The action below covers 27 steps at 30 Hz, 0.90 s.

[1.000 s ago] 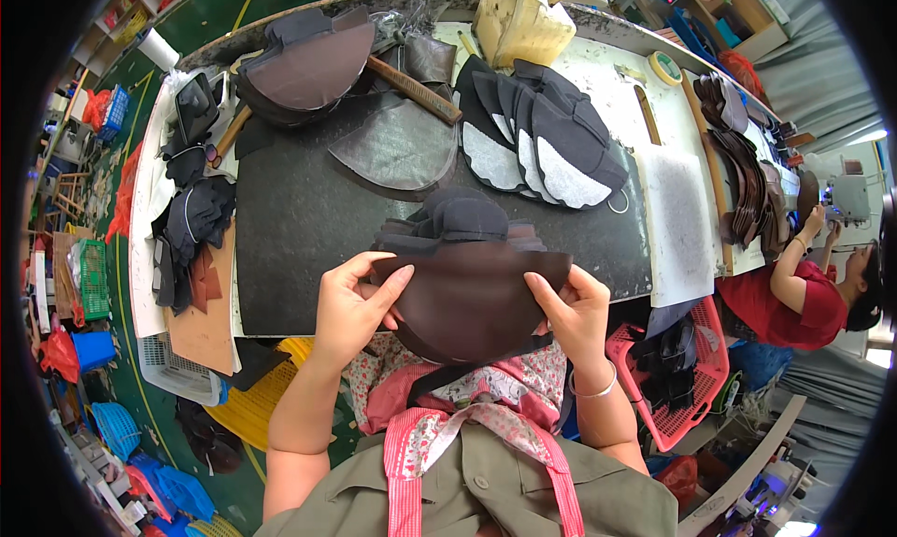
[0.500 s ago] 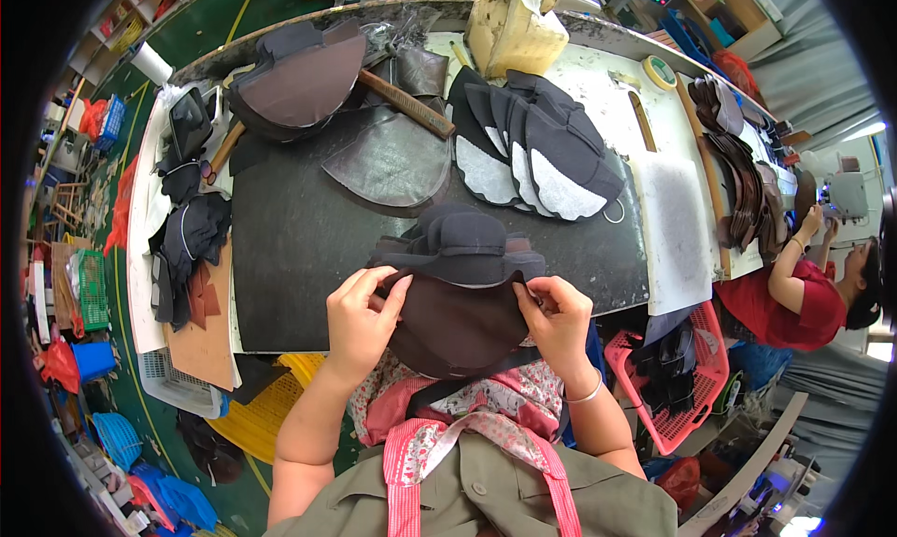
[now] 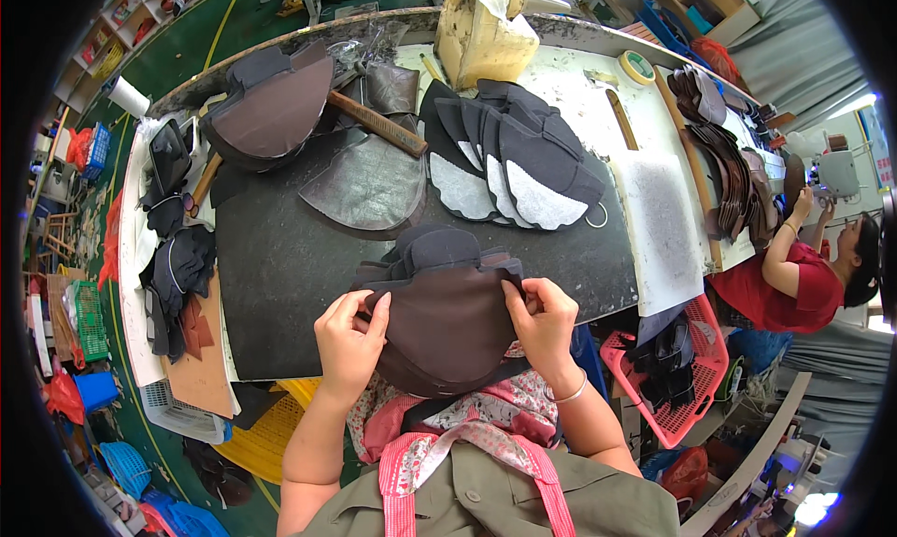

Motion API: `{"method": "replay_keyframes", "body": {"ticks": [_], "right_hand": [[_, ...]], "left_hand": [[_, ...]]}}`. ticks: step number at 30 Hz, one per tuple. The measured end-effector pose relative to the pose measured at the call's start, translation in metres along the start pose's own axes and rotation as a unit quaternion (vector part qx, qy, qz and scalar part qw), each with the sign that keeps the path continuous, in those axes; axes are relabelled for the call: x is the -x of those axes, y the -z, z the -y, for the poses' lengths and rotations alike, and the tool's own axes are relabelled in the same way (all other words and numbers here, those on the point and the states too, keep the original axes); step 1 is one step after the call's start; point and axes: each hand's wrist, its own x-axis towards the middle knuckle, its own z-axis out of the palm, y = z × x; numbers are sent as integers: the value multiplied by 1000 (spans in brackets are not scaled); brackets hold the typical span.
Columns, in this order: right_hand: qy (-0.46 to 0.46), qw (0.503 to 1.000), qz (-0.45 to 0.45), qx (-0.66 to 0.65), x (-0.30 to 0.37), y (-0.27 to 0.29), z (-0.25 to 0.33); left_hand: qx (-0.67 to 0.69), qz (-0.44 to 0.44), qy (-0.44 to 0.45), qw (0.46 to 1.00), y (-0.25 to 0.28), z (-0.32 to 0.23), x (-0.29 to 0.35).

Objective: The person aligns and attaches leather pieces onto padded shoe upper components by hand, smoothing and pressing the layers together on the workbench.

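My left hand (image 3: 351,343) pinches the left upper corner of a dark brown leather piece (image 3: 447,327) with a rounded lower edge. The opposite corner is pinched between the thumb and fingers of my right hand (image 3: 543,329), which wears a pale bangle. Spread between both hands, the leather covers the lower part of a stack of black cut pieces (image 3: 434,245) at the table's near edge. Only the stack's stepped upper edge shows above it. Beyond lie a fanned pile of black pieces with pale grey rounded ends (image 3: 547,196) and a shiny dark half-round sheet (image 3: 366,184).
At the far left are brown half-round pieces (image 3: 271,116) beside a wooden-handled tool (image 3: 381,126). A yellowish block (image 3: 486,42) and tape roll (image 3: 636,67) sit at the back. A pink basket (image 3: 705,373) stands right of me. A person in red (image 3: 794,280) works farther right.
The leather's upper edge has come up over the black stack's front edge, which lay above it before, and the leather is spread flatter. Both hands keep their pinch. The view has shifted slightly.
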Motion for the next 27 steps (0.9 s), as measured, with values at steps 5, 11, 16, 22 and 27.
{"method": "replay_keyframes", "body": {"ticks": [5,11,16,22,27], "right_hand": [[-6,1000,0,14,0,-3,-3],[-20,999,-2,38,-5,-2,-3],[-11,1000,13,2,0,-10,-5],[-24,991,-3,129,-30,-1,-35],[166,965,-39,198,-73,15,-26]], "left_hand": [[-2,-5,-9,1000,-2,5,-1],[-118,-12,-8,993,-3,1,1],[-247,107,-355,895,-27,-26,10],[-312,236,-307,868,-35,-20,10],[-316,238,-312,864,-30,-19,12]]}}
